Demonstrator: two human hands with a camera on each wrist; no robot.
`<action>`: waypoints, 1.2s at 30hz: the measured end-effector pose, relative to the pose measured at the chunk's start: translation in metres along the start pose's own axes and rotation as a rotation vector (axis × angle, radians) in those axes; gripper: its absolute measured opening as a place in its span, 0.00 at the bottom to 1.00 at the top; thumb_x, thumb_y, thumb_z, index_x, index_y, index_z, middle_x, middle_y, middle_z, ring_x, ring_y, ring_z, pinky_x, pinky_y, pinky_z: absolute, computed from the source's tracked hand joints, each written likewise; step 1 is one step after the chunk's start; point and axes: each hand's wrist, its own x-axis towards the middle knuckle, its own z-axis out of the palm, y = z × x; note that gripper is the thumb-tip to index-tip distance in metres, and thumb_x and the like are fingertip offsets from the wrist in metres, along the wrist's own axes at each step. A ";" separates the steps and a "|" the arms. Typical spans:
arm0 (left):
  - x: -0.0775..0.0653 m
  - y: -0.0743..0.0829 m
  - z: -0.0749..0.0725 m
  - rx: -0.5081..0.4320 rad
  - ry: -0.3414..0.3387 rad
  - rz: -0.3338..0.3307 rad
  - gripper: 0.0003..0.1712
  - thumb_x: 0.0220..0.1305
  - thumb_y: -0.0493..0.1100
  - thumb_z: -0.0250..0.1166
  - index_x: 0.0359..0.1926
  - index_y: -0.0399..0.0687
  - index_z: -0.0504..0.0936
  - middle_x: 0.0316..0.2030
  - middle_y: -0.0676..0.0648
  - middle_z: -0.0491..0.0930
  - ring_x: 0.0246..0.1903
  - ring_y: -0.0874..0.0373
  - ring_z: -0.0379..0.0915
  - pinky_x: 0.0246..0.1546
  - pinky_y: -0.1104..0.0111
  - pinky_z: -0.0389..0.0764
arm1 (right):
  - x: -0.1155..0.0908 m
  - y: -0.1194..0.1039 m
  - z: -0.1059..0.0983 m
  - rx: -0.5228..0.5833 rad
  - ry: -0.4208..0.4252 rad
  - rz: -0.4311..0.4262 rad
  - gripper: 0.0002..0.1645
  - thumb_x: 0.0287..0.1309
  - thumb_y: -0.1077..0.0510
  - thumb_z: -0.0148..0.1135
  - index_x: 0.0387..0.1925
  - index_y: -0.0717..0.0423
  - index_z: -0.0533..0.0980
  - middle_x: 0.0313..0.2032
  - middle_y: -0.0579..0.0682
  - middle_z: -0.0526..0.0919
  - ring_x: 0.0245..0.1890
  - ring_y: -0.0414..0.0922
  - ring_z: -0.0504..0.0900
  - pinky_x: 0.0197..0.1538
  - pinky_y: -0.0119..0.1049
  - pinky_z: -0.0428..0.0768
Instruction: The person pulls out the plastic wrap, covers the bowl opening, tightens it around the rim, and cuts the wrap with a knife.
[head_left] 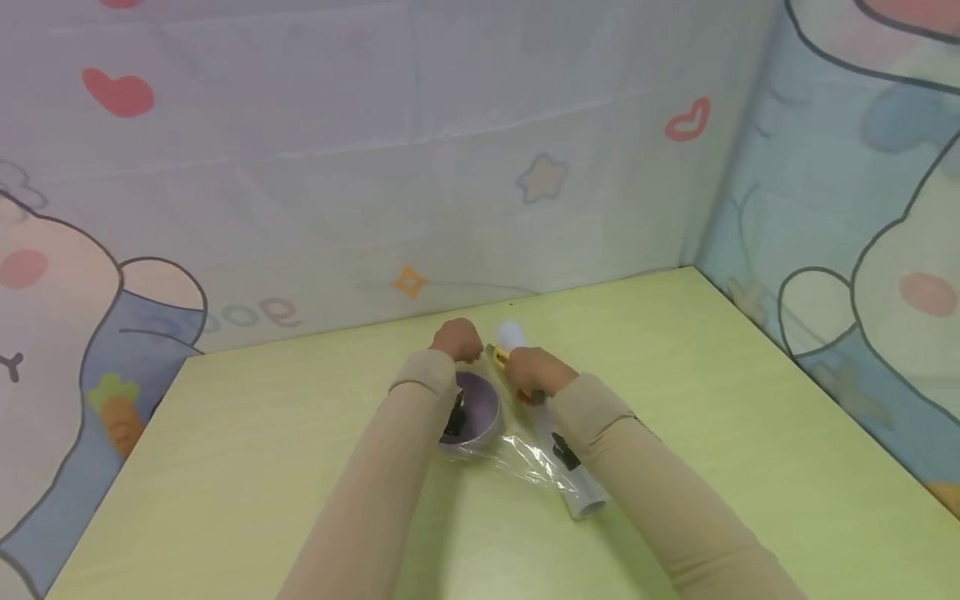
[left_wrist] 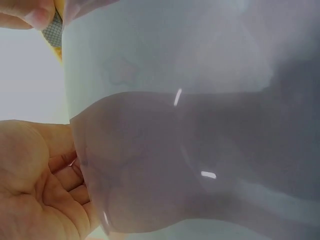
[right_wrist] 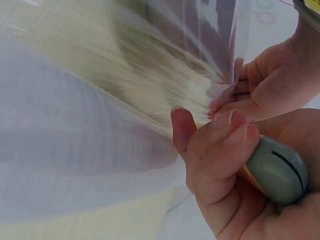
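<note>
A purple bowl (head_left: 483,404) sits on the table, with clear plastic wrap (head_left: 528,458) stretched between it and a white roll (head_left: 543,427) on its right. My left hand (head_left: 456,340) is at the bowl's far side; its fingertips pinch the gathered wrap in the right wrist view. The right hand (head_left: 542,371) grips a yellow utility knife (head_left: 498,357) over the roll, its front end pointing toward the left hand. The knife's rounded grey-green handle end (right_wrist: 280,170) sticks out of the right fist. From the left wrist, the bowl's glossy side (left_wrist: 145,170) fills much of the view beside the curled left fingers (left_wrist: 67,175).
The pale yellow-green table (head_left: 300,433) runs back to a cartoon-printed cloth wall (head_left: 337,208). A second printed cloth (head_left: 810,233) borders it on the right. Black wrist gear (head_left: 454,415) overlaps the bowl in the head view.
</note>
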 end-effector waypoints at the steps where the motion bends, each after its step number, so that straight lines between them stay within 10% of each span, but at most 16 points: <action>1: 0.004 -0.003 0.003 0.002 0.011 0.013 0.18 0.58 0.38 0.55 0.12 0.46 0.74 0.18 0.50 0.79 0.18 0.59 0.68 0.22 0.69 0.71 | -0.008 -0.003 -0.002 0.029 0.004 0.007 0.11 0.59 0.64 0.40 0.26 0.61 0.70 0.20 0.52 0.74 0.14 0.41 0.72 0.19 0.29 0.73; 8: 0.114 -0.056 0.061 0.042 0.116 0.113 0.17 0.53 0.41 0.53 0.10 0.51 0.74 0.13 0.53 0.75 0.15 0.58 0.66 0.19 0.67 0.70 | -0.028 -0.004 -0.009 0.136 -0.038 -0.013 0.17 0.63 0.61 0.37 0.39 0.67 0.71 0.14 0.47 0.72 0.11 0.38 0.69 0.15 0.25 0.68; 10: 0.107 -0.053 0.057 0.021 0.119 0.136 0.17 0.53 0.40 0.52 0.10 0.50 0.72 0.13 0.51 0.74 0.15 0.58 0.65 0.19 0.67 0.70 | -0.030 -0.001 -0.010 0.159 -0.052 -0.017 0.17 0.63 0.60 0.37 0.42 0.68 0.71 0.14 0.47 0.72 0.11 0.38 0.68 0.15 0.25 0.68; 14: 0.040 -0.020 0.019 -0.021 0.058 0.075 0.17 0.57 0.37 0.53 0.13 0.45 0.74 0.19 0.48 0.78 0.20 0.57 0.68 0.25 0.68 0.73 | -0.035 0.003 -0.012 0.252 -0.090 -0.011 0.19 0.62 0.61 0.35 0.47 0.69 0.68 0.13 0.48 0.72 0.11 0.39 0.67 0.15 0.27 0.66; 20: -0.017 0.005 -0.004 -0.039 0.072 0.038 0.20 0.60 0.36 0.52 0.11 0.47 0.67 0.17 0.51 0.72 0.17 0.61 0.60 0.20 0.74 0.65 | -0.044 0.007 -0.015 0.297 -0.130 -0.021 0.20 0.60 0.61 0.35 0.47 0.70 0.66 0.15 0.50 0.72 0.11 0.38 0.66 0.15 0.26 0.63; 36: 0.010 -0.008 0.007 -0.107 0.058 0.076 0.17 0.61 0.39 0.53 0.16 0.43 0.78 0.19 0.48 0.80 0.20 0.58 0.71 0.26 0.68 0.73 | -0.061 0.021 -0.010 0.407 -0.144 -0.063 0.15 0.59 0.61 0.40 0.36 0.69 0.70 0.14 0.49 0.74 0.09 0.37 0.66 0.14 0.26 0.64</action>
